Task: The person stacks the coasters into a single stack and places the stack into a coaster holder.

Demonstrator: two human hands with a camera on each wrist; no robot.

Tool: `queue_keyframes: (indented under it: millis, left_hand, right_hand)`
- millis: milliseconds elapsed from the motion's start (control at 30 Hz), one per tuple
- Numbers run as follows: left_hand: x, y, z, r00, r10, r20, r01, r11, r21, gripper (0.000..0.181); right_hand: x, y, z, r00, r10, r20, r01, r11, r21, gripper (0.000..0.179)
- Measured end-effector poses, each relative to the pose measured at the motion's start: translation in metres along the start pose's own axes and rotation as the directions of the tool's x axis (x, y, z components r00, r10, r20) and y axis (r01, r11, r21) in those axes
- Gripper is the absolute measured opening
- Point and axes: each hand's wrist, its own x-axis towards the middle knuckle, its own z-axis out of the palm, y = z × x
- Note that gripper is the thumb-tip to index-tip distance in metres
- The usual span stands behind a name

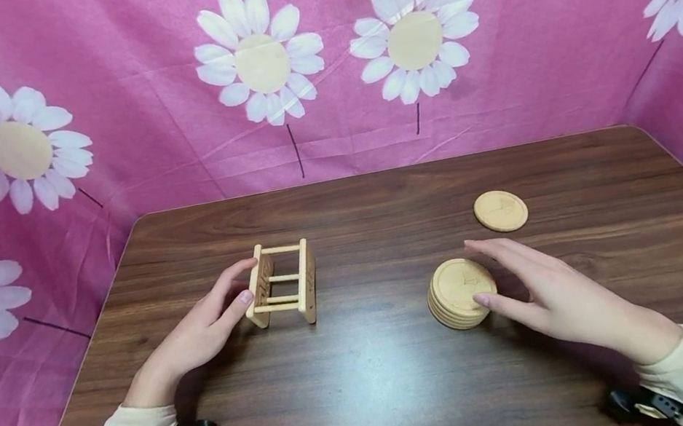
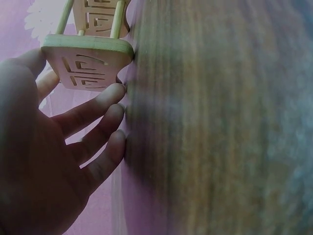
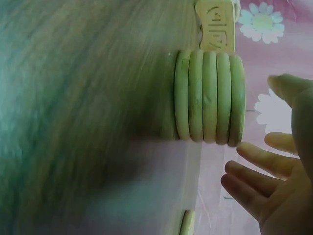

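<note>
My left hand (image 1: 200,330) rests open-fingered against the wooden rack (image 1: 282,283), gripping nothing, while my right hand (image 1: 541,290) hovers spread beside the coaster stack (image 1: 459,292), thumb just touching it.

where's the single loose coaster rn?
Head view: the lone coaster lies flat on the table, right of centre, beyond the coaster stack and the right hand, touching neither.

Both forearms in cream sleeves reach forward, well apart. The left hand (image 1: 200,330) lies palm inward with relaxed, extended fingers. The right hand (image 1: 539,294) is spread, palm down, fingers straight and thumb extended.
</note>
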Motion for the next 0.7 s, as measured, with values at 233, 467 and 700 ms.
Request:
queue_keyframes:
  millis: [233, 467, 700]
  left_hand:
    - [0.0, -0.001, 0.0, 1.0, 0.002, -0.001, -0.002, 1.0, 0.0, 0.048]
    - [0.001, -0.001, 0.001, 1.0, 0.002, -0.003, -0.002, 1.0, -0.007, 0.047]
    - [0.001, -0.001, 0.0, 1.0, 0.001, 0.001, -0.001, 1.0, -0.013, 0.048]
  right_hand:
    - [-0.003, 0.008, 0.0, 0.999, 0.04, -0.011, -0.04, 0.999, -0.007, 0.063]
    - [-0.003, 0.014, 0.002, 0.998, 0.055, -0.022, -0.056, 0.998, -0.027, 0.06]
    - [-0.001, 0.018, 0.002, 0.998, 0.045, -0.038, -0.046, 0.999, -0.027, 0.06]
